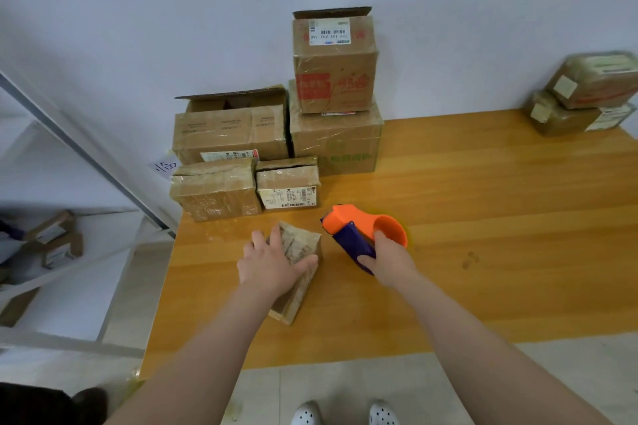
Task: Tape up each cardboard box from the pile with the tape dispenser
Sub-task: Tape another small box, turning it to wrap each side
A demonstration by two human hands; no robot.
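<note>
The left hand (pixel 272 260) lies flat on a small cardboard box (pixel 302 243) near the wooden table's (pixel 483 217) near-left edge, with its fingers spread straight. Just to the right, the right hand (pixel 388 260) grips the purple handle of the orange tape dispenser (pixel 355 224). The pile of boxes (pixel 335 141) stands far left against the wall.

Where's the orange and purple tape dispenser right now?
Head view, centre: the right hand grips the orange-and-purple plastic tape dispenser, right of the small brown cardboard box under the left hand.
</note>
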